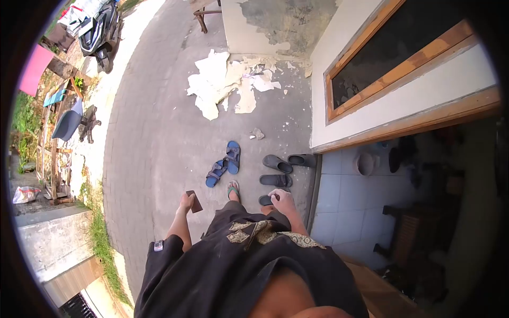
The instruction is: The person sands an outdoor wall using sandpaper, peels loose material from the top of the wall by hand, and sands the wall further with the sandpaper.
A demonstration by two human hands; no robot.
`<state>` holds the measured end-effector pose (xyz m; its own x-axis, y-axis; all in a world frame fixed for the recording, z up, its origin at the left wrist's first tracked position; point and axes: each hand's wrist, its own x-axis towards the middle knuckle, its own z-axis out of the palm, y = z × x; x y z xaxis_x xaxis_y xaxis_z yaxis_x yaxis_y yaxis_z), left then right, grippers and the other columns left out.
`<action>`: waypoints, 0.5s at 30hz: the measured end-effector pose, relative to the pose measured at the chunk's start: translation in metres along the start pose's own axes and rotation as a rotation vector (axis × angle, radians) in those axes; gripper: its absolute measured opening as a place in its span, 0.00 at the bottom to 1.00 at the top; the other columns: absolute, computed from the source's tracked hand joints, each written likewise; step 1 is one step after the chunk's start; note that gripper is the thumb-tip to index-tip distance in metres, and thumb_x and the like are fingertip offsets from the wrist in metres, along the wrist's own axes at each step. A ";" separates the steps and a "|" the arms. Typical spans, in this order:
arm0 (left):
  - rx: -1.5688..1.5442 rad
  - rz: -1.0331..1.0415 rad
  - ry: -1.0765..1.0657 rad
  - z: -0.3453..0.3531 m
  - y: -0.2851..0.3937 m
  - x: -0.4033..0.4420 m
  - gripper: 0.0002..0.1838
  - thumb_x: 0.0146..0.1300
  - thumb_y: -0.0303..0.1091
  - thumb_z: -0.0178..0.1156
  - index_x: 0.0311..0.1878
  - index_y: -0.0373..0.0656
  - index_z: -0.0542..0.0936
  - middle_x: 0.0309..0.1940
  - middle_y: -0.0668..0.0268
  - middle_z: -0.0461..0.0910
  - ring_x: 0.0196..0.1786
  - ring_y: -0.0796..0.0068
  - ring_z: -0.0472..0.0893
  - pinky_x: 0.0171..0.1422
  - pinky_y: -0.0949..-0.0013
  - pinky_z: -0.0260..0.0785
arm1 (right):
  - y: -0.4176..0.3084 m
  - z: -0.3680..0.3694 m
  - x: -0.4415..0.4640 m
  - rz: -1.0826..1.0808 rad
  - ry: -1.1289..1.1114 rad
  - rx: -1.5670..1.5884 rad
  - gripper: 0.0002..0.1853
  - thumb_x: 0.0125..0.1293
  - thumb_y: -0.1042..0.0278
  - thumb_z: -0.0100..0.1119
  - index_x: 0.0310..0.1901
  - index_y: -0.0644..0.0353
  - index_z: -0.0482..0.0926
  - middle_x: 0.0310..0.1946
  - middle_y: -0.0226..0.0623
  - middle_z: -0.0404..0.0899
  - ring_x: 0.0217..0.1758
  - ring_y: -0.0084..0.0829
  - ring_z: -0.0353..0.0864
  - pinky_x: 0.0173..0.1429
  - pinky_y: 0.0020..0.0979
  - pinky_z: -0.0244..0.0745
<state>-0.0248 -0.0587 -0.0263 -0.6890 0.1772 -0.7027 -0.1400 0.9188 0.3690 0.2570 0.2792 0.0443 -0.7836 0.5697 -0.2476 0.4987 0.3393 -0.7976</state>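
Note:
My left hand (186,201) is closed on a flat, dark brown rectangular object (195,202), held out over the grey pavement. My right hand (283,200) is beside my right thigh with its fingers curled; whether anything small is in it I cannot make out. A foot in a green-strapped sandal (233,188) shows below me. Just ahead of it lie blue strapped sandals (232,157). Near my right hand are dark slippers (275,180) and dark clogs (278,164), beside the doorway.
Peeled paint flakes (217,82) lie at the foot of a worn wall (281,26). A wood-framed window (366,58) and a tiled doorway floor (339,196) are on the right. A motorcycle (98,34) stands at the upper left, and grass (101,233) edges the pavement.

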 end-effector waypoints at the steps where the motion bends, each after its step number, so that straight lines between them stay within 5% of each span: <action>1: 0.031 -0.040 0.084 -0.050 -0.032 0.008 0.25 0.60 0.47 0.56 0.48 0.32 0.80 0.47 0.42 0.80 0.56 0.46 0.78 0.60 0.55 0.69 | -0.036 0.038 0.024 -0.018 -0.065 0.050 0.07 0.61 0.67 0.59 0.33 0.60 0.82 0.27 0.38 0.82 0.29 0.30 0.83 0.38 0.31 0.77; 6: -0.144 -0.125 0.096 -0.046 -0.106 0.053 0.24 0.59 0.46 0.56 0.45 0.31 0.82 0.46 0.41 0.81 0.55 0.47 0.79 0.59 0.55 0.70 | 0.006 0.049 0.059 0.182 -0.158 -0.190 0.09 0.57 0.63 0.65 0.33 0.61 0.83 0.29 0.39 0.84 0.33 0.32 0.84 0.40 0.33 0.77; 8: -0.210 -0.124 0.125 -0.052 -0.135 0.061 0.25 0.59 0.47 0.56 0.44 0.30 0.82 0.45 0.41 0.81 0.54 0.47 0.79 0.58 0.54 0.70 | 0.098 0.064 0.040 0.283 -0.041 -0.100 0.11 0.57 0.59 0.65 0.32 0.59 0.84 0.29 0.39 0.84 0.34 0.33 0.85 0.42 0.32 0.78; 10: -0.151 -0.185 0.168 -0.057 -0.144 0.059 0.25 0.58 0.48 0.56 0.44 0.30 0.82 0.45 0.40 0.80 0.54 0.45 0.79 0.58 0.54 0.70 | 0.103 0.042 0.009 0.542 0.052 -0.249 0.15 0.55 0.53 0.65 0.33 0.58 0.85 0.30 0.39 0.86 0.37 0.36 0.85 0.45 0.35 0.78; 11: -0.093 -0.222 0.149 -0.065 -0.140 0.053 0.26 0.58 0.48 0.56 0.44 0.31 0.82 0.45 0.40 0.80 0.54 0.44 0.78 0.58 0.53 0.70 | 0.179 0.052 -0.008 0.721 0.074 -0.195 0.16 0.55 0.53 0.65 0.34 0.59 0.85 0.32 0.41 0.86 0.38 0.38 0.85 0.45 0.38 0.77; 12: -0.157 -0.212 0.161 -0.065 -0.136 0.052 0.25 0.58 0.43 0.60 0.48 0.27 0.79 0.46 0.45 0.82 0.51 0.53 0.81 0.54 0.57 0.71 | 0.117 0.027 -0.018 0.857 0.083 -0.163 0.14 0.55 0.56 0.65 0.34 0.59 0.84 0.31 0.40 0.85 0.36 0.39 0.85 0.43 0.39 0.77; 15: -0.297 -0.141 0.189 -0.062 -0.123 0.061 0.19 0.59 0.38 0.58 0.48 0.33 0.81 0.44 0.51 0.83 0.49 0.59 0.81 0.53 0.58 0.72 | 0.204 0.021 -0.038 1.035 -0.018 0.176 0.13 0.54 0.61 0.64 0.33 0.64 0.84 0.27 0.41 0.84 0.32 0.34 0.85 0.40 0.35 0.77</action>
<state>-0.0934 -0.1828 -0.0771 -0.7635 -0.0380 -0.6447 -0.4243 0.7821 0.4564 0.3810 0.3110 -0.1209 -0.0118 0.5077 -0.8614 0.8688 -0.4214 -0.2602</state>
